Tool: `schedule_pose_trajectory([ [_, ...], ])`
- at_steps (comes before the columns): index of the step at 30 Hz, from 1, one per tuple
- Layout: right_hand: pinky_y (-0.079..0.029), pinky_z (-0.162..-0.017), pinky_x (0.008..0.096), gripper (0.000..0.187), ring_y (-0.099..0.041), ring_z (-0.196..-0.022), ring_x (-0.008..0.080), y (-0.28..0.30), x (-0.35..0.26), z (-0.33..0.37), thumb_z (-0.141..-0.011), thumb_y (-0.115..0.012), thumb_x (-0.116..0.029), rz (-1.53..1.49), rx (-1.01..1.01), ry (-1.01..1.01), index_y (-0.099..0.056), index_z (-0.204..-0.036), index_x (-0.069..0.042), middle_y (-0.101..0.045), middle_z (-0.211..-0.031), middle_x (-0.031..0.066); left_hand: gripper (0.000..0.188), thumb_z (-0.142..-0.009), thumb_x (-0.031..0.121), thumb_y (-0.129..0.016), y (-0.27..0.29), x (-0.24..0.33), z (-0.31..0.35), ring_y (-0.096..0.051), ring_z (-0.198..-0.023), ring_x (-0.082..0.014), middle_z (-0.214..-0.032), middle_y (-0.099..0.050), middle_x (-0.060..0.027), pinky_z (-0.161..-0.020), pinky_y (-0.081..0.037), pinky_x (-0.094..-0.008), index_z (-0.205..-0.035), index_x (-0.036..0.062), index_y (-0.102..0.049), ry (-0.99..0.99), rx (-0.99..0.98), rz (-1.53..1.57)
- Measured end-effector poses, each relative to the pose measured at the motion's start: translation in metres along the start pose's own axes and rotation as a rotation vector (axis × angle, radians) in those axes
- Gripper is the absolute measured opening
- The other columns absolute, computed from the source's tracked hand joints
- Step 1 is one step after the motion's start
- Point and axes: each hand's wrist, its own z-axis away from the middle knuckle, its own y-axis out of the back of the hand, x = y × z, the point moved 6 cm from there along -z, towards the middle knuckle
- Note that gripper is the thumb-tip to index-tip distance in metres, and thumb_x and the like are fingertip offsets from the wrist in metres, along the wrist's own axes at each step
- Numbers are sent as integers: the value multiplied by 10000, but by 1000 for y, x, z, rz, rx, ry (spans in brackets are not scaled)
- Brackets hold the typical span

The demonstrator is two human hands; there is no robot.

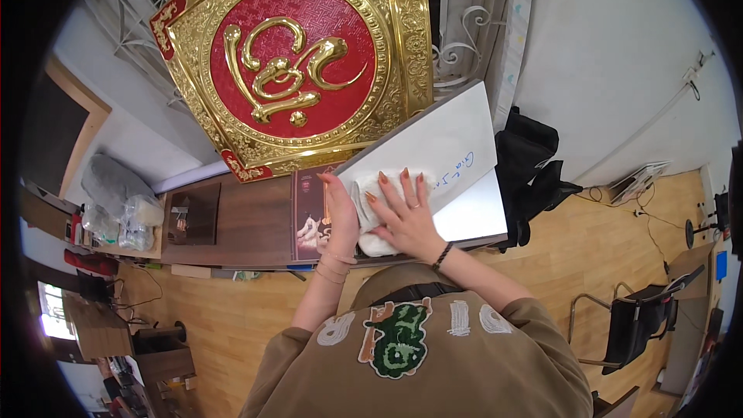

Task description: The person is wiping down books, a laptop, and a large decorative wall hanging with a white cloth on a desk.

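Note:
My right hand [406, 223] lies flat with its fingers spread on top of a soft white wrapped bundle [377, 246], perhaps cloth or padding. My left hand [341, 213] stands on edge along the bundle's left side, its fingers stretched out and pointing away from me. Under and behind the bundle is a white panel [433, 131] with blue handwriting, its upper part leaning up at a slant. A brown printed box or booklet [304, 217] with a picture of hands lies just left of my left hand. The bundle's middle is hidden by my hands.
A large gold and red framed relief plaque [294, 62] leans behind the brown wooden table [251, 217]. A dark tray [193, 213] sits at the table's left. Plastic-wrapped items [128, 217] lie beyond it. Black bags [534, 174] stand right of the panel, and a black chair [638, 321] is at lower right.

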Motion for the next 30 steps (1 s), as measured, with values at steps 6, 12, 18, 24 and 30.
schedule_pose_trajectory([
  [6, -16, -1109, 669, 639, -62, -1442, 461, 42, 97, -29, -863, -585, -263, 117, 307, -614, -381, -1467, -211, -195, -1584, 97, 869, -913, 724, -218, -11, 2, 17, -452, -1286, -239, -1403, -468, -97, -1096, -341, -387, -1401, 26, -392, 61, -101, 80],
  [12, -30, -1113, 676, 611, -173, -1410, 500, 20, 0, -47, -776, -587, -321, -1, 190, -41, -520, -1377, -237, -336, -1530, 91, 881, -912, 726, -209, -8, -4, 21, -428, -1309, -256, -1412, -463, -108, -1108, -321, -413, -1394, 15, -401, 47, -212, 210],
  [18, -5, -1136, 604, 624, -110, -1442, 435, 59, 123, -33, -884, -509, -233, 14, 464, -666, -352, -1483, -158, -245, -1568, 113, 647, -1020, 536, -244, -10, 4, 34, -542, -1095, -178, -1172, -578, -112, -965, -432, -324, -1241, -22, -486, 8, 72, 121],
  [24, -68, -1138, 619, 476, -158, -1439, 428, 26, 43, -18, -927, -433, -342, 48, 197, -171, -502, -1390, -254, -283, -1545, 142, 664, -1022, 532, -202, -3, -2, 34, -551, -1071, -170, -1156, -584, -112, -946, -440, -329, -1200, -22, -520, -111, 29, 28],
  [30, -42, -1167, 517, 594, -148, -1443, 408, 58, 123, -8, -914, -489, -232, -51, 497, -669, -351, -1456, -31, -256, -1558, 142, 812, -939, 683, -182, -15, 12, 50, -472, -1260, -238, -1362, -501, -100, -1083, -355, -400, -1377, 39, -412, -165, -155, -145],
])
